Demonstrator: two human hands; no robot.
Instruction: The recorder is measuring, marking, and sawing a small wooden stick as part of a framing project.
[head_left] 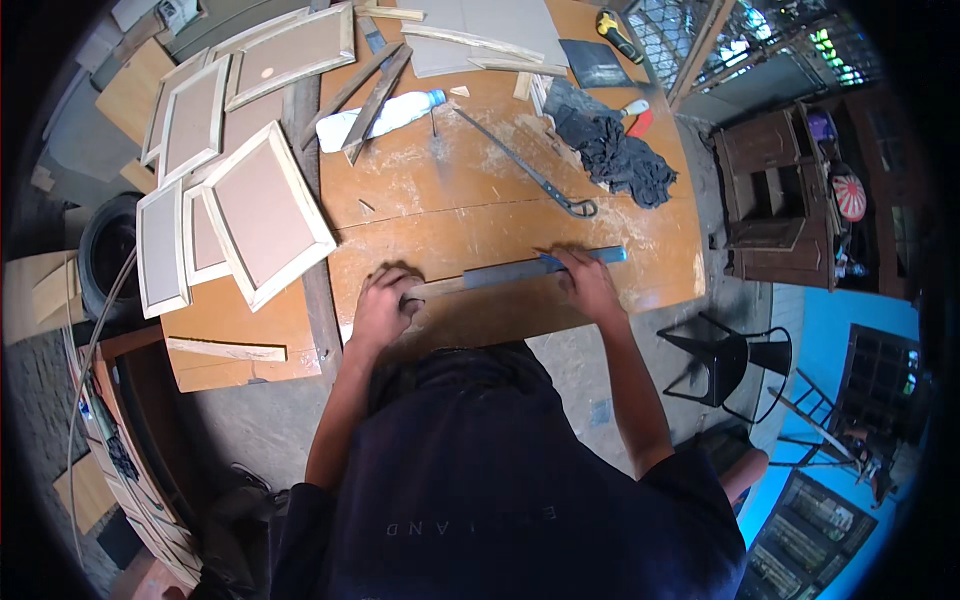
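Observation:
My left hand [390, 300] is closed on the left end of a pale, narrow wooden strip [440, 287] lying along the near edge of the orange worktop [390, 215]. A grey straightedge [500, 272] with a bright blue end lies along the strip's right part. My right hand [585, 285] bends its fingers over the straightedge and holds a thin, dark blue pencil-like stick [547, 258]. Just beyond them lies a long metal tool [510, 155] with a looped handle.
Unfinished framed panels [265, 215] are stacked at left. A bottle [400, 108], loose strips [480, 45], dark cloth [625, 160] and yellow-black tool [615, 35] lie farther back. A tyre [105, 270] stands left; a black chair [715, 365] and wooden cabinet [770, 200] stand right.

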